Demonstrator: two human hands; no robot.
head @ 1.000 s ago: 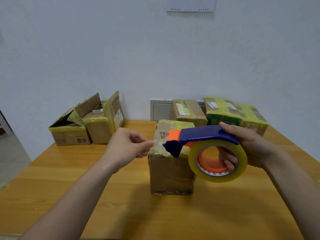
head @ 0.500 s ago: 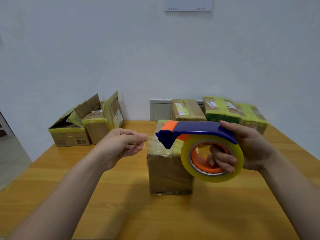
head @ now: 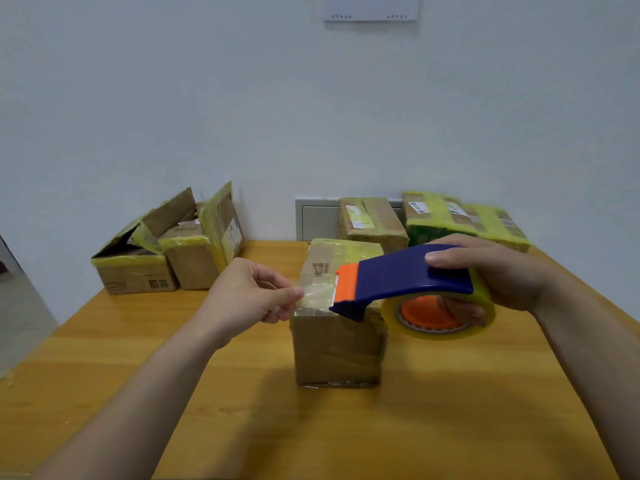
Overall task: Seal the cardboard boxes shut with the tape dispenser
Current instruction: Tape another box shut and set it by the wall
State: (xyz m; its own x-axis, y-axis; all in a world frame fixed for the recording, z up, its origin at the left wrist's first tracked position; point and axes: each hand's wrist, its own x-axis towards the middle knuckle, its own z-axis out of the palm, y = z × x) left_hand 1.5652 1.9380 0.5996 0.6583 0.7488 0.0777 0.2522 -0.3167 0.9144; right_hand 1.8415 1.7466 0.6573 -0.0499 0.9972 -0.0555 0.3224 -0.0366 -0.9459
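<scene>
The left hand [head: 249, 299] pinched the tape end [head: 317, 296] in its fingers, the box [head: 336, 351] just beneath them. The right hand [head: 502, 275] gripped the tape dispenser [head: 398, 278]. The next move looked to be pressing that end down.

this looks like a plain packing corner of an office or small stockroom; which of the two cannot be told. a bare white wall [head: 311, 116] runs behind a wooden table [head: 433, 427] that carries parcels. an open cardboard box [head: 135, 271] with its flaps up sits at the far left, more boxes pressed against it. closed boxes [head: 464, 220] wrapped in yellowish tape and bearing printed shipping labels [head: 417, 207] line the wall at the far right. one more taped box [head: 336, 348] stands in the middle, with a blue and orange tape dispenser [head: 408, 275] above it. a white panel [head: 317, 220] is set into the wall at table height, and a white case [head: 370, 8] is fixed high up. grey floor [head: 20, 313] shows at the left.
</scene>
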